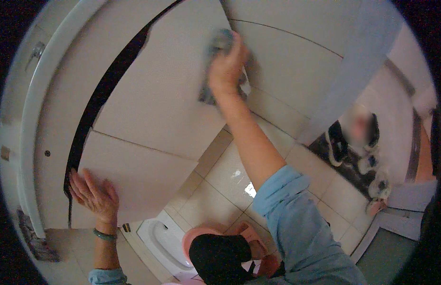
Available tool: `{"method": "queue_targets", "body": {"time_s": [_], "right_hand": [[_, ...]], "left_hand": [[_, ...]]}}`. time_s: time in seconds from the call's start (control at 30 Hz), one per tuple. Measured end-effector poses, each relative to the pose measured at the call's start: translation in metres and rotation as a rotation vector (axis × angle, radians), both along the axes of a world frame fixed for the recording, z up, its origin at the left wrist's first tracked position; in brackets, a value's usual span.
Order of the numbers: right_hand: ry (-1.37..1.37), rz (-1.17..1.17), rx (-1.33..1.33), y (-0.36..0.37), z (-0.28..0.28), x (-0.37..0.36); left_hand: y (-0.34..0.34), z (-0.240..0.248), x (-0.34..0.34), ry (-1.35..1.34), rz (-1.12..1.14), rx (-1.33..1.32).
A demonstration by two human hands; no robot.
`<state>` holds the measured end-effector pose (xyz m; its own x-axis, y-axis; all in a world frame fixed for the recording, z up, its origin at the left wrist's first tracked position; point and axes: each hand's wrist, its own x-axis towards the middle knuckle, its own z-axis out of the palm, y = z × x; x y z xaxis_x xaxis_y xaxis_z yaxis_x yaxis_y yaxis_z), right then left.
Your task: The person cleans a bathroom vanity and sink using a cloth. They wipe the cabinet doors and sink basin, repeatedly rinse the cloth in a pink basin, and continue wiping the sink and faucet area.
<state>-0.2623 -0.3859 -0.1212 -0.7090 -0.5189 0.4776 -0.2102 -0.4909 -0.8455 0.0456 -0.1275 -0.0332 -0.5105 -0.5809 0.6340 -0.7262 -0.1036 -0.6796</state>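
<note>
Rolled-up blue sleeve (296, 216) closest. Gray-blue cloth (207, 97), blurry, sits at edge of larger white panel (158, 80); R hand (227, 71) has it, fingers curled round. L hand (94, 192): fingers spread on smaller white panel (144, 173), tips nr dark gap (82, 126). Past that, squat toilet (153, 232); shoes (335, 137) on dk mat (320, 146), far R.

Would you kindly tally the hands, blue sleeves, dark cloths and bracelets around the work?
Hands: 2 (left hand, right hand)
Blue sleeves: 2
Dark cloth, at the right hand: 1
Bracelet, left wrist: 1
Total: 6
</note>
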Motion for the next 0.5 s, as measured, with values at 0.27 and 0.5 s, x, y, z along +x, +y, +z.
{"method": "queue_targets", "body": {"time_s": [0.27, 0.5], "right_hand": [[-0.241, 0.162, 0.63, 0.033, -0.119, 0.039], [0.452, 0.552, 0.199, 0.075, -0.026, -0.042]], "left_hand": [[0.001, 0.004, -0.001, 0.001, 0.047, -0.003], [0.0, 0.007, -0.014, 0.112, -0.013, 0.001]]}}
